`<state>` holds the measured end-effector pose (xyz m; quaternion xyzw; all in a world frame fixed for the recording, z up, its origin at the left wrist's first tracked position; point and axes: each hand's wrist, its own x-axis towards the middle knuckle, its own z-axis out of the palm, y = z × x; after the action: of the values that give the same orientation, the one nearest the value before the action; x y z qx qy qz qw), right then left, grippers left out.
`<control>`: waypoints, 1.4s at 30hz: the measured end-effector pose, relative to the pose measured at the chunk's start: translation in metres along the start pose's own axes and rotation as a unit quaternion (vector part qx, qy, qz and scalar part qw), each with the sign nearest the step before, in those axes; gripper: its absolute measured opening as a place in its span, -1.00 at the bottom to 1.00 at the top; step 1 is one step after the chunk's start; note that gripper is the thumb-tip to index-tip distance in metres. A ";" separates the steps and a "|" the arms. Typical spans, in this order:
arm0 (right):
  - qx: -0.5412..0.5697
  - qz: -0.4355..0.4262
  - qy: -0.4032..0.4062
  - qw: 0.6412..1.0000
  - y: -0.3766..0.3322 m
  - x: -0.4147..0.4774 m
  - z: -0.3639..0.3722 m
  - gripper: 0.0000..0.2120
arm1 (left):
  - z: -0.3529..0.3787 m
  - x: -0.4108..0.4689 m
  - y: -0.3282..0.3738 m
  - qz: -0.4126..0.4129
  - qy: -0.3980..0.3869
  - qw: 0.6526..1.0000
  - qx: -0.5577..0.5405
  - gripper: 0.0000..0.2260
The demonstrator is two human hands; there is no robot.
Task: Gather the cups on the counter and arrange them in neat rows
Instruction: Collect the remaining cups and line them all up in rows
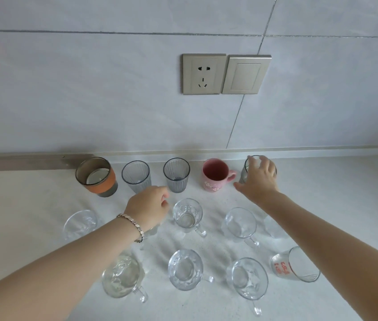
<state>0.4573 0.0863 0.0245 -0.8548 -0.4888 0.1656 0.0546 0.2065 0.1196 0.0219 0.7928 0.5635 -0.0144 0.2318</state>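
Observation:
Along the wall stands a back row: a grey cup with an orange sleeve (96,176), two ribbed grey glasses (136,176) (176,174), a pink mug (216,174) and a glass tumbler (244,173). My right hand (258,179) is wrapped over that tumbler's top. Nearer me stand clear handled glass mugs (187,215) (240,225) (185,269) in rows. My left hand (147,207) hovers over the middle row with its fingers curled, and what lies under it is hidden. A clear glass with red print (295,265) stands at the right.
The white counter (21,205) meets a tiled wall with a socket (203,74) and a switch (246,74). A metal strip (21,162) runs along the back edge at the left. More clear glasses (80,224) (123,275) (248,278) stand left and front.

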 end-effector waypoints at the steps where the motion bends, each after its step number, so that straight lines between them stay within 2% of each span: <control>1: -0.003 -0.051 -0.012 0.999 -0.012 -0.013 -0.002 -0.32 | -0.003 -0.005 -0.007 -0.003 0.008 1.000 -0.009 -0.78; 3: 0.010 -0.136 -0.059 0.989 -0.040 -0.039 -0.003 -0.50 | -0.008 -0.015 -0.025 -0.005 0.039 0.999 -0.022 -0.75; 5: 0.029 -0.188 -0.112 0.975 -0.070 -0.063 0.002 -0.59 | -0.012 -0.027 -0.048 -0.001 0.066 0.998 -0.024 -0.70; 8: 0.039 -0.216 -0.150 0.964 -0.115 -0.086 0.024 -0.58 | -0.018 -0.043 -0.088 -0.022 0.042 0.999 0.004 -0.58; 10: 0.020 -0.214 -0.155 0.964 -0.143 -0.094 0.043 -0.47 | -0.021 -0.052 -0.114 -0.038 0.017 0.999 0.028 -0.47; 12: -0.026 -0.195 -0.162 0.967 -0.166 -0.098 0.063 -0.29 | -0.022 -0.057 -0.137 -0.051 -0.003 0.998 0.034 -0.39; 15: -0.044 -0.081 -0.192 0.977 -0.188 -0.101 0.090 -0.06 | -0.021 -0.057 -0.164 -0.059 -0.070 0.995 0.044 -0.32; 17: -0.017 -0.011 -0.196 0.980 -0.195 -0.102 0.108 -0.05 | -0.021 -0.054 -0.175 -0.052 -0.108 0.990 0.072 -0.32; 19: -0.010 0.005 -0.169 0.986 -0.196 -0.103 0.119 -0.13 | -0.021 -0.049 -0.181 -0.042 -0.113 0.988 0.094 -0.35; 21: -0.013 -0.025 -0.156 0.987 -0.194 -0.100 0.123 -0.17 | -0.022 -0.044 -0.182 -0.027 -0.093 0.989 0.108 -0.42; 23: -0.028 -0.088 -0.182 0.979 -0.191 -0.093 0.119 -0.13 | -0.024 -0.039 -0.181 -0.022 -0.085 0.990 0.112 -0.45; 26: -0.091 -0.216 -0.207 0.950 -0.189 -0.084 0.108 -0.11 | -0.025 -0.032 -0.182 -0.046 -0.086 0.992 0.081 -0.40; 28: -0.142 -0.265 -0.196 0.933 -0.189 -0.080 0.107 -0.07 | -0.025 -0.028 -0.184 -0.062 -0.080 0.993 0.055 -0.35; 30: -0.149 -0.236 -0.178 0.944 -0.190 -0.079 0.111 -0.03 | -0.025 -0.025 -0.185 -0.069 -0.080 0.994 0.033 -0.31; 33: -0.094 -0.156 -0.163 0.970 -0.193 -0.079 0.119 -0.06 | -0.025 -0.020 -0.187 -0.067 -0.077 0.995 0.010 -0.30; 37: -0.019 -0.127 -0.133 0.983 -0.198 -0.082 0.126 -0.14 | -0.025 -0.013 -0.191 -0.060 -0.071 0.996 -0.007 -0.33; 42: -0.014 -0.116 -0.116 0.986 -0.204 -0.083 0.131 -0.16 | -0.026 -0.009 -0.194 -0.063 -0.068 0.996 -0.018 -0.29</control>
<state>0.2074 0.1122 -0.0271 -0.7680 -0.5901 0.2489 0.0046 0.0226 0.1718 -0.0206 0.7487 0.5950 -0.0728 0.2831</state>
